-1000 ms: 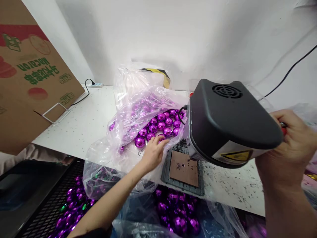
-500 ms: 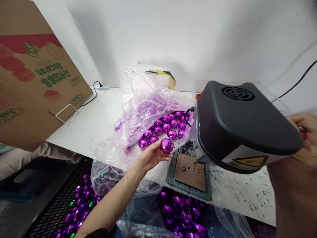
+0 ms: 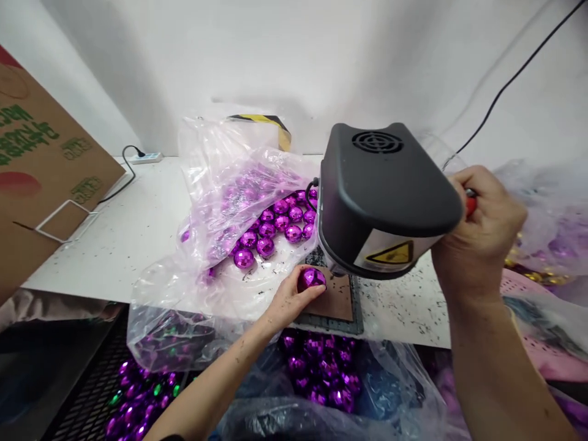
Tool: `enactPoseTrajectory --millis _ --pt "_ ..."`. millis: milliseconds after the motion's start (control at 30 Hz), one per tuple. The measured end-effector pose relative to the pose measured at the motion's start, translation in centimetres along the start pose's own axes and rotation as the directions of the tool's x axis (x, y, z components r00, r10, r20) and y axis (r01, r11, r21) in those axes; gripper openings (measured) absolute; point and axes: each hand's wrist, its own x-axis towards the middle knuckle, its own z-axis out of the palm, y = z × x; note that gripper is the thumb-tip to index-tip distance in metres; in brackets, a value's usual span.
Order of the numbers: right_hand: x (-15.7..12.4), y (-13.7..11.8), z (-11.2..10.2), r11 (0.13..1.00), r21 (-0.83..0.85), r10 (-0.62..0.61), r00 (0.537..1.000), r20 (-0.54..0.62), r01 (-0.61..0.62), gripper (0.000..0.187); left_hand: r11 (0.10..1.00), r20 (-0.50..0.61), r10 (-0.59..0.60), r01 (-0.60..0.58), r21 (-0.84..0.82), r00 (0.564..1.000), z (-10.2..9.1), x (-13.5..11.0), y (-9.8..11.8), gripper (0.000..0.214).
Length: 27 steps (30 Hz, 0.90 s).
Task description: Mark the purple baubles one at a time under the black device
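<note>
My left hand point(image 3: 287, 301) grips a purple faceted ball point(image 3: 311, 278) and holds it over the brown pad point(image 3: 337, 302) under the head of a black machine point(image 3: 381, 196). My right hand point(image 3: 480, 229) is wrapped round the machine's red handle point(image 3: 470, 203) at its right side. Behind my left hand, a clear plastic bag point(image 3: 220, 184) lies open on the white table point(image 3: 138, 226), with several more purple balls point(image 3: 275, 223) in it.
A cardboard box point(image 3: 41, 165) leans at the left, with a power strip point(image 3: 144, 157) and cable behind it. Below the table's front edge, more purple balls point(image 3: 321, 373) lie in plastic and on a black mesh tray point(image 3: 92, 392). More bags point(image 3: 551, 226) sit at the right.
My left hand picked a purple ball out of the bag and carried it right and down onto the pad under the machine head. My right hand stayed on the handle.
</note>
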Motion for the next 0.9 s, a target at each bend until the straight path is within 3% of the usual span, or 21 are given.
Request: enactPoseTrajectory --millis 167,367,533,700,767,900 --pt "-0.1 0.3 0.2 1.000 0.003 -0.013 1.000 0.018 0.013 0.031 0.930 -0.024 0.127 -0.111 0.350 0.992 1.7 0.2 -0.5 0.040" --pt "-0.2 0.2 0.1 1.000 0.024 -0.018 1.000 0.019 0.018 0.031 0.765 0.025 0.320 -0.274 0.583 0.947 3.2 0.1 -1.4 0.043" --pt "-0.3 0.0 0.0 1.000 0.016 -0.007 1.000 0.019 0.006 0.032 0.784 -0.047 0.356 -0.271 0.558 0.933 4.4 0.6 -2.7 0.041" --pt "-0.2 0.3 -0.3 0.998 -0.058 -0.013 0.999 0.037 0.015 0.031 0.847 0.016 0.281 -0.256 0.465 0.960 4.3 0.7 -2.6 0.031" --pt "-0.7 0.1 -0.6 0.993 -0.103 -0.061 0.997 0.038 0.065 0.031 0.863 0.018 0.271 -0.251 0.438 0.962 4.1 0.6 -2.3 0.029" --pt "-3.9 -0.6 -1.9 0.930 -0.317 -0.219 0.973 -0.070 0.187 0.029 0.889 -0.021 0.266 -0.237 0.393 0.964 4.1 0.5 -2.1 0.033"
